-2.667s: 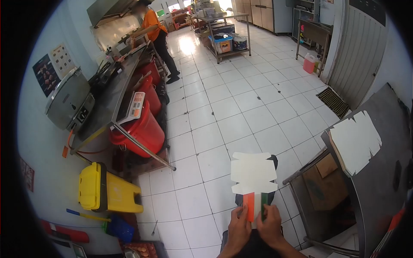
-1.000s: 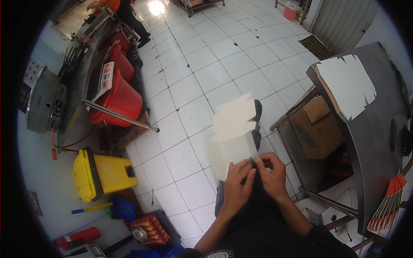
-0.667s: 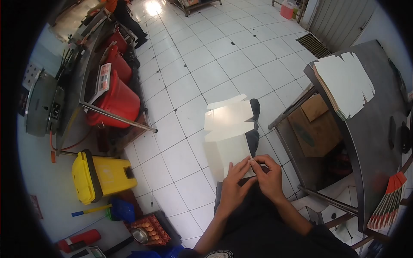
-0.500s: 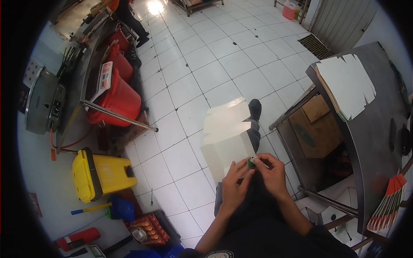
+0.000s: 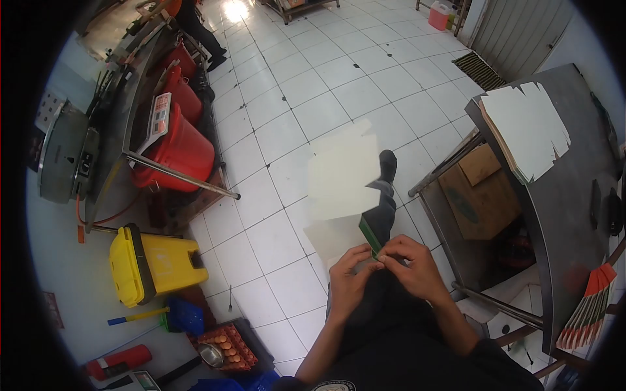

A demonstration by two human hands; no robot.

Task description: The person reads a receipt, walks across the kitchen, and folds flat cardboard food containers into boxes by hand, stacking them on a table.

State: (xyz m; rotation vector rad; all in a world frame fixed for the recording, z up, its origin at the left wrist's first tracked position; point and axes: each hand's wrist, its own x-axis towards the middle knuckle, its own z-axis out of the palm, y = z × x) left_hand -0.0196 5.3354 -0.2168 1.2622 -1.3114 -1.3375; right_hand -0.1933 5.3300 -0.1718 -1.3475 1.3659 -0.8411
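A partly folded cardboard box [image 5: 343, 173], pale inside with a green printed outer face, hangs over my legs in front of me. My left hand [image 5: 349, 277] is closed on the near corner of the box, thumb and fingers pressed together. Right beside it, my right hand [image 5: 412, 264] pinches the same corner, where a green side wall stands up. The fingertips of both hands nearly touch. Part of the near edge is hidden behind my fingers.
To my right, a dark metal table [image 5: 567, 215] bears a stack of flat white cartons [image 5: 525, 130] and fanned red-and-green cartons [image 5: 590, 309]. On the left are red tubs [image 5: 186, 146], a yellow bin [image 5: 166, 260] and an egg tray [image 5: 228, 348]. A person [image 5: 195, 29] stands at the far left.
The far panel of the box has tilted and its green side wall now shows upright near my fingers. Both hands have shifted slightly and still grip the near corner.
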